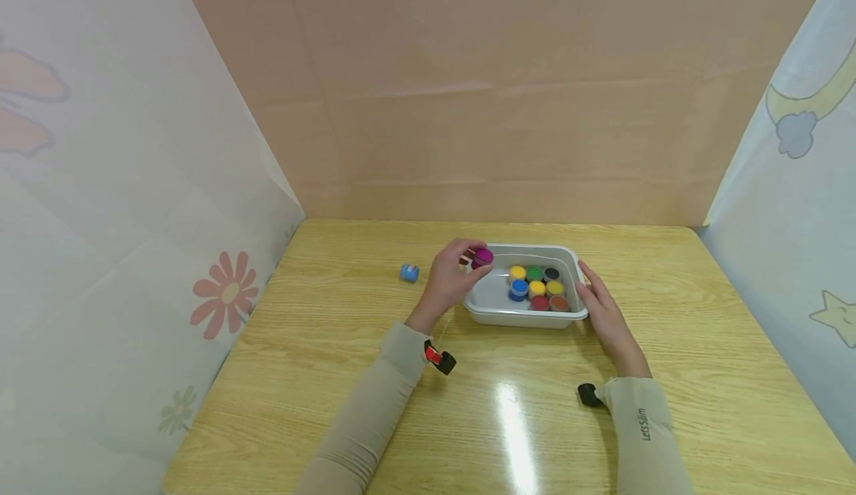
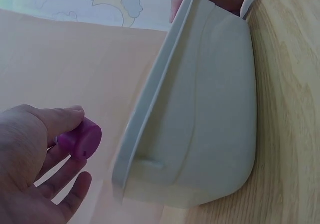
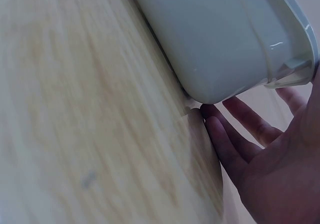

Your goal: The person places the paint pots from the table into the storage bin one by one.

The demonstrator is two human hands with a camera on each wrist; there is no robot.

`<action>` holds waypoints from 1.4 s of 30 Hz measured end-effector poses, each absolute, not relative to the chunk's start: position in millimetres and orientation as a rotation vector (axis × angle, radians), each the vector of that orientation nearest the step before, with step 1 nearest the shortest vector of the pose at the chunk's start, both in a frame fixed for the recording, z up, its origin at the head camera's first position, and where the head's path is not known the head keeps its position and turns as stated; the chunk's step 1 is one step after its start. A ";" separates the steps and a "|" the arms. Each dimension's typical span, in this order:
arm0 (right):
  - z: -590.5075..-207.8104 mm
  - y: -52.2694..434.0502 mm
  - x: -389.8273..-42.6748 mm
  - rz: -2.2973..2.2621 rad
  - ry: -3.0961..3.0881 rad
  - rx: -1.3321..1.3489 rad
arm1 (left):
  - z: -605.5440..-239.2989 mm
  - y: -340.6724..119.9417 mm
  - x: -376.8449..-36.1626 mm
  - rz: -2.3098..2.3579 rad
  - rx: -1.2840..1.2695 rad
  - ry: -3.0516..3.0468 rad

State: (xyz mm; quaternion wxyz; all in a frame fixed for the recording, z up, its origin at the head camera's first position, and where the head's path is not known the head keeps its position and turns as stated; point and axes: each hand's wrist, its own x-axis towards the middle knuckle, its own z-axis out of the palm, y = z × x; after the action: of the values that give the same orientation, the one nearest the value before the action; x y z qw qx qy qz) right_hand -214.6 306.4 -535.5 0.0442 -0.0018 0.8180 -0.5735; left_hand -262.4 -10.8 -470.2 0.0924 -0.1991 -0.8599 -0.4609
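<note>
My left hand pinches a small purple-lidded paint pot between thumb and fingers, above the left end of a white plastic tray. In the left wrist view the purple pot is held beside the tray's rim. My right hand rests against the tray's right end, its fingers fairly straight and touching the outside wall. Inside the tray, several paint pots with yellow, green, black, blue, red and orange-brown lids stand grouped toward the right.
A small blue pot lies on the wooden table, left of the tray. Behind the table rises a brown paper backdrop. Patterned white sheets hang at both sides.
</note>
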 end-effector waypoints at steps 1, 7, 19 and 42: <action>-535.5 306.3 -214.5 -1.751 2.503 -0.009 | -470.5 -9.9 -261.8 -1.363 -0.596 -2.559; -536.2 306.4 -214.9 -1.769 2.488 -0.005 | -472.7 -5.5 -258.7 -1.428 -0.627 -2.557; -535.7 305.9 -214.7 -1.769 2.488 -0.006 | -475.4 2.0 -258.3 -1.504 -0.760 -2.587; -533.5 304.5 -211.8 -1.776 2.488 -0.014 | -475.7 34.8 -259.5 -1.021 -0.998 -2.849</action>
State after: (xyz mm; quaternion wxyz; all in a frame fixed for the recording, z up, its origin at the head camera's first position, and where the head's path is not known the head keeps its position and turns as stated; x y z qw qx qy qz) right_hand -211.8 304.5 -533.5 0.0425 -0.0045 0.8132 -0.5805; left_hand -259.5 34.8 -475.7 -0.0227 -0.3131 -0.8938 -0.3204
